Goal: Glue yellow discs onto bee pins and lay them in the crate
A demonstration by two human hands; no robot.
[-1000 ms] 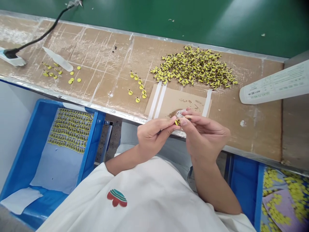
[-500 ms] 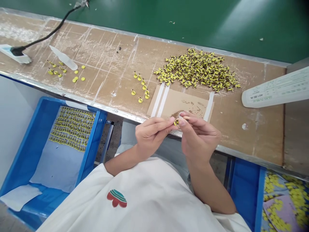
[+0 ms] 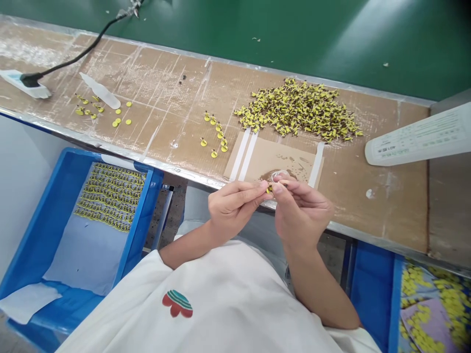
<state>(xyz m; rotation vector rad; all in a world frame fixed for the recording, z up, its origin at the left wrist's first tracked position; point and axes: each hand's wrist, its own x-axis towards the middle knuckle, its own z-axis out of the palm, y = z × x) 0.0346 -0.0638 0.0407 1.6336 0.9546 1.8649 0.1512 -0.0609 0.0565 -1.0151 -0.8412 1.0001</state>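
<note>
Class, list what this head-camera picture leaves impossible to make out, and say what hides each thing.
1. Small yellow part: mostly covered by left hand and right hand; shape unclear.
2. Yellow pile: pieces too small to tell apart.
3. Right blue bin: cut off by the frame edge.
4. White label: print too small.

bench (image 3: 165, 105): cardboard-topped | yellow parts heap (image 3: 300, 108) | loose yellow parts (image 3: 215, 135) | white bottle (image 3: 100, 90) | paper sheet (image 3: 419, 137)
</note>
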